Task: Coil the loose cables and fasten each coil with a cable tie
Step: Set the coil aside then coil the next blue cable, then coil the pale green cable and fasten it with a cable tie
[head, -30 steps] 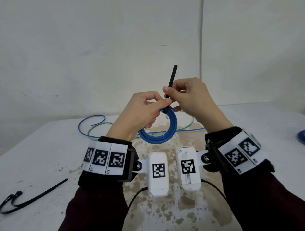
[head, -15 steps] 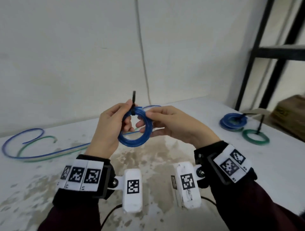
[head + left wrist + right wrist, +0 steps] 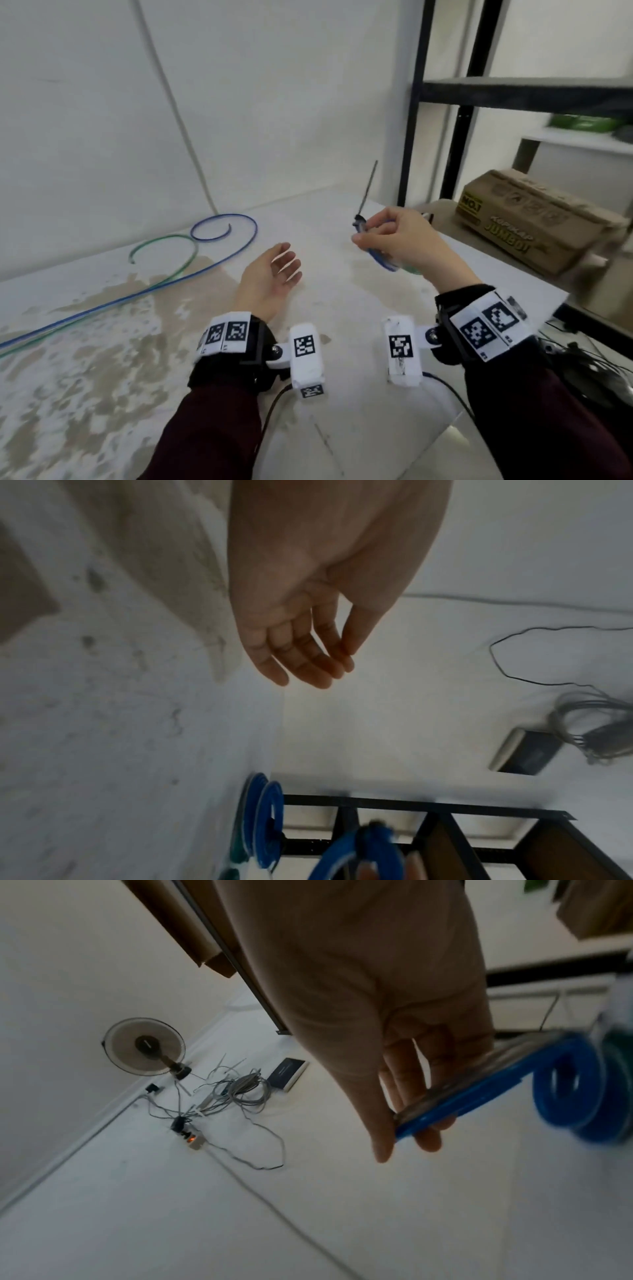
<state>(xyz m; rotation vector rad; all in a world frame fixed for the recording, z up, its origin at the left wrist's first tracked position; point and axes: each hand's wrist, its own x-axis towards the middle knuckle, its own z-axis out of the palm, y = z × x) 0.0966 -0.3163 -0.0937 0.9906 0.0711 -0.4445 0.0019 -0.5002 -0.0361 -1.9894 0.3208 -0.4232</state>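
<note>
My right hand (image 3: 394, 236) holds a blue cable coil (image 3: 383, 262) in the air above the table's right side, thumb and fingers pinching its rim (image 3: 455, 1104). A black cable tie (image 3: 365, 192) binds the coil and its tail sticks straight up. My left hand (image 3: 277, 270) hovers to the left of it, palm turned up, fingers (image 3: 308, 664) relaxed and empty. Two loose cables, one blue (image 3: 164, 284) and one green (image 3: 178, 263), lie uncoiled across the table's far left. In the right wrist view more tied blue coils (image 3: 568, 1093) lie on the table just beyond the held one.
The white stained table (image 3: 342, 308) ends at the right beside a black metal shelf frame (image 3: 414, 102). A brown cardboard box (image 3: 534, 219) sits on a lower ledge there. On the floor lie tangled grey cables (image 3: 240, 1093), a power strip and a small fan (image 3: 143, 1047).
The left hand let go of the blue coil and opened. The right hand carried the tied coil to the right. The head view swung right, bringing the shelf and box into view.
</note>
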